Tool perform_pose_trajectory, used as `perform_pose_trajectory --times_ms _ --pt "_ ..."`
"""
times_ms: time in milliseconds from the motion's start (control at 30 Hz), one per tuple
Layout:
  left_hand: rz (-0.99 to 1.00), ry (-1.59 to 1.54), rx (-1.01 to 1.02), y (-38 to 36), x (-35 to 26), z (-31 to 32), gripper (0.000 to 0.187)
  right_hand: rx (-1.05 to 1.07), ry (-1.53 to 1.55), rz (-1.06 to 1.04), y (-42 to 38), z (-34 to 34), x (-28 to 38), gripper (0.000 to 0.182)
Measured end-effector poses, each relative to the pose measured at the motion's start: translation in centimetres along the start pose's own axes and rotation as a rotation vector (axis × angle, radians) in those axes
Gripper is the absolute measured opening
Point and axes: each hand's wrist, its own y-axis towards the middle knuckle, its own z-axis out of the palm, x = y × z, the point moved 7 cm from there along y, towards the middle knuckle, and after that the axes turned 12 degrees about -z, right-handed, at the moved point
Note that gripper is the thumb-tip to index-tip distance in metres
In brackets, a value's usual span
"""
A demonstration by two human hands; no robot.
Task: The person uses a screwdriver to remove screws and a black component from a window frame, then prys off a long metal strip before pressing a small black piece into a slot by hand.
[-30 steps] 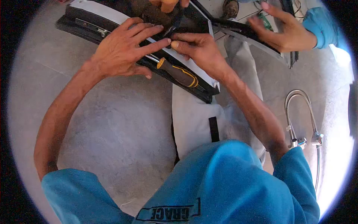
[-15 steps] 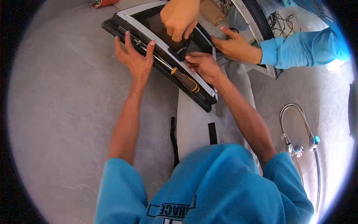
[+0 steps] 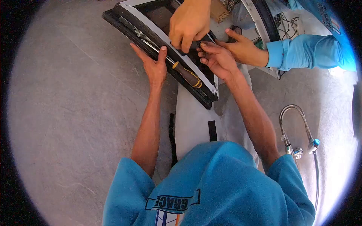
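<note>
A black-and-white framed panel [image 3: 166, 35] lies tilted across my leg. A screwdriver [image 3: 186, 75] with a brown-and-yellow handle lies along its near channel, its shaft by a small metal fitting. My left hand [image 3: 154, 69] rests against the panel's outer edge, thumb and fingers spread. Over the panel's right part is my right hand [image 3: 220, 62], palm turned up and fingers curled with the tips pinched; whatever they hold is too small to make out. Just left of it, a co-worker's hand [image 3: 190, 24] reaches down with bent fingers, hiding part of the panel.
The co-worker's other hand [image 3: 247, 49], in a blue sleeve, is right behind my right hand. A second white-and-black frame [image 3: 260, 22] stands at the upper right, near tangled wires [image 3: 286, 26]. A shower hose [image 3: 298, 107] lies on the grey floor [image 3: 75, 113] at right.
My left hand has slid right along the panel edge toward the screwdriver handle. My right hand has lifted off the white strip, turned palm up and moved right. The co-worker's upper hand has shifted slightly down and right.
</note>
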Motion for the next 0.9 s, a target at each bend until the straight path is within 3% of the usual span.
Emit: perform_pose_trajectory --times_ms 33,100,200,433,633,700,767,833,867,900 --pt "-0.002 -0.003 0.001 -0.1 0.2 0.0 0.093 -0.002 -0.003 0.0 0.0 0.1 0.0 0.015" --pt "-0.194 -0.278 0.213 -0.2 1.4 1.1 0.083 0.02 0.0 0.03 -0.2 0.5 -0.2 0.015" --pt "-0.267 -0.284 0.259 -0.2 1.9 1.1 0.074 0.031 -0.031 0.03 -0.2 0.7 0.1 0.015" --pt "-0.256 -0.35 0.353 -1.3 0.9 1.4 0.07 0.076 -0.035 -0.017 0.3 1.1 0.8 0.016" --pt "-0.393 -0.467 0.432 -0.8 4.1 2.3 0.06 0.091 -0.074 -0.13 -1.9 3.3 1.9 0.027" --pt "-0.638 -0.584 0.489 -1.1 6.0 3.0 0.058 -0.062 -0.772 -0.283 -3.1 1.6 2.2 0.04" --pt "-0.658 -0.607 0.537 -0.9 5.6 3.1 0.052 -0.054 -1.089 -0.522 -4.7 -0.2 0.1 0.062" --pt "-0.771 -0.573 0.577 -0.9 7.0 3.3 0.046 -0.048 -1.165 -0.456 -7.4 -0.6 -2.1 0.079" --pt "-0.699 -0.498 0.516 -0.8 7.0 3.0 0.032 -0.053 -1.163 -0.455 -8.4 -0.9 -2.8 0.079" --pt "-0.695 -0.498 0.514 -0.9 6.8 3.0 0.032 -0.005 -1.273 -0.464 -9.2 -0.8 -3.3 0.082"
